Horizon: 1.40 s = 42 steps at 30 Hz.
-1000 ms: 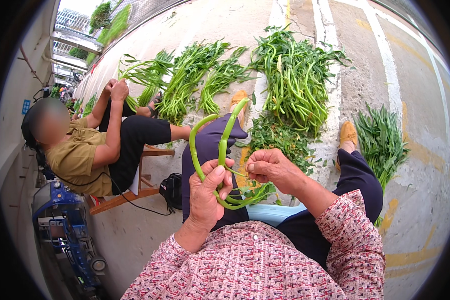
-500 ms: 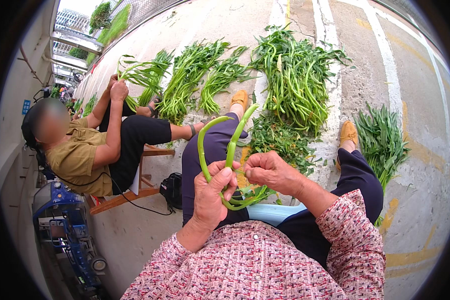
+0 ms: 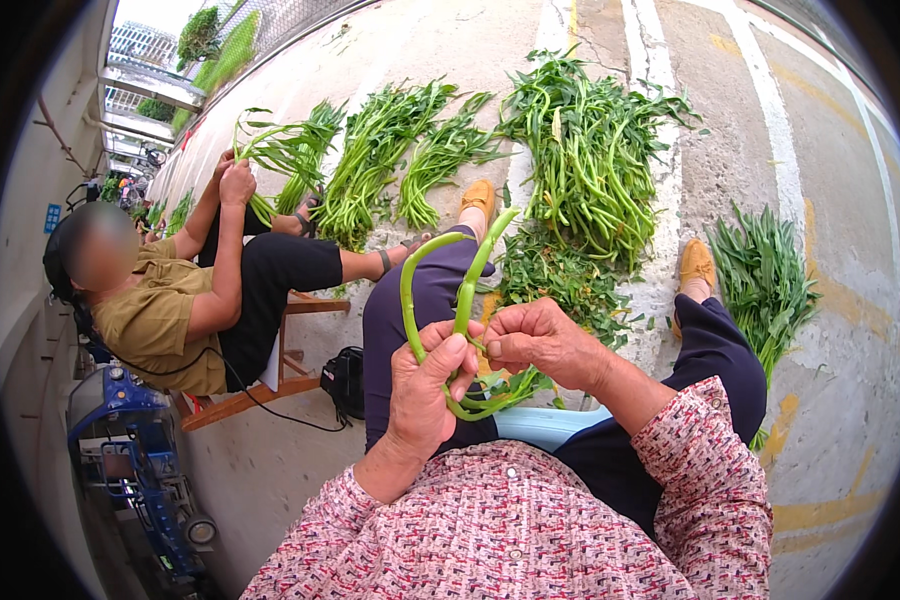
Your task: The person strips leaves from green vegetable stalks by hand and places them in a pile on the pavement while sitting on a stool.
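Observation:
My left hand (image 3: 422, 392) is closed around long green water spinach stems (image 3: 466, 290), held above my lap. Two thick hollow ends stick up past my thumb, one curving over to the right. Below the fist, the stems bend round towards the right with some leaves. Close beside it, my right hand (image 3: 548, 345) pinches a thin green side shoot (image 3: 478, 345) at the stems; its tip is mostly hidden by my fingers. A heap of torn leaves (image 3: 560, 285) lies on the ground between my feet.
Beyond my feet lies a big water spinach pile (image 3: 595, 160), with more bunches (image 3: 385, 150) to its left. Another bunch (image 3: 765, 285) rests by my right shoe. At left, a co-worker (image 3: 170, 310) on a wooden chair holds greens. A black bag (image 3: 344, 380) sits near my left leg.
My right hand has moved slightly left and up, closer to the left hand, still pinching. The held stems have shifted very little.

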Motion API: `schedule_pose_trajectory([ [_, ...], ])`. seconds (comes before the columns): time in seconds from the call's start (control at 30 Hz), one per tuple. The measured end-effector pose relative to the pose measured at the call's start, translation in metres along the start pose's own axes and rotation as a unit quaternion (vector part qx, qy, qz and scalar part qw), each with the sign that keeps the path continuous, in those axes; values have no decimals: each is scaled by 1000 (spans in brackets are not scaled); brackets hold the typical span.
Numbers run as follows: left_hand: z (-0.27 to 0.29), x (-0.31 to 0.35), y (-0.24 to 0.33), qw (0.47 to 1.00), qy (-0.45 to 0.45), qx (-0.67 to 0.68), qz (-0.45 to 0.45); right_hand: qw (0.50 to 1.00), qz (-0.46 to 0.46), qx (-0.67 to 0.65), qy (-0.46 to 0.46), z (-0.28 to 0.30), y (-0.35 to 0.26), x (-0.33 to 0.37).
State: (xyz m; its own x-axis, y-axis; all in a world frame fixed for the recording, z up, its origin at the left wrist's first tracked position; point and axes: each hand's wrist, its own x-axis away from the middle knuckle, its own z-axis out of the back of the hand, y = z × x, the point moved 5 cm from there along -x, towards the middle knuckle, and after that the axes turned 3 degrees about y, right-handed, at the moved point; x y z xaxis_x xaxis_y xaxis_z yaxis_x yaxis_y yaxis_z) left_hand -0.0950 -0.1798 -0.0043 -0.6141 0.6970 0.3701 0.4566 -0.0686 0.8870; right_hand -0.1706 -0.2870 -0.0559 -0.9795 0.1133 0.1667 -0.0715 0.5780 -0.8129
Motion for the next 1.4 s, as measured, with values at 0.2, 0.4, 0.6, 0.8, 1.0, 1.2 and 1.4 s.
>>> schedule_pose_trajectory([
  [0.2, -2, 3, -5, 1000, -6, -11, 1, 995, 19, -18, 96, 9, 7, -1],
  [0.4, -1, 3, 0, 1000, -3, 7, 0, 995, 24, -62, 70, 8, 2, -3],
  [0.6, -1, 1, -5, 1000, -3, 6, 10, 998, 35, -46, 7, -1, 1, -2],
  [0.8, -1, 1, -7, 1000, -5, -21, 17, 998, 47, 32, 26, -3, -2, -2],
  [1.0, 1, 2, -13, 999, -12, -10, 29, 980, 96, 146, 100, 3, 3, -4],
  [1.2, 3, 0, -7, 1000, 3, -3, 17, 992, 5, -91, 92, 11, 10, -2],
  [1.4, 0, 1, -12, 999, -3, 9, 36, 995, 37, -67, 59, -2, 2, 0],
])
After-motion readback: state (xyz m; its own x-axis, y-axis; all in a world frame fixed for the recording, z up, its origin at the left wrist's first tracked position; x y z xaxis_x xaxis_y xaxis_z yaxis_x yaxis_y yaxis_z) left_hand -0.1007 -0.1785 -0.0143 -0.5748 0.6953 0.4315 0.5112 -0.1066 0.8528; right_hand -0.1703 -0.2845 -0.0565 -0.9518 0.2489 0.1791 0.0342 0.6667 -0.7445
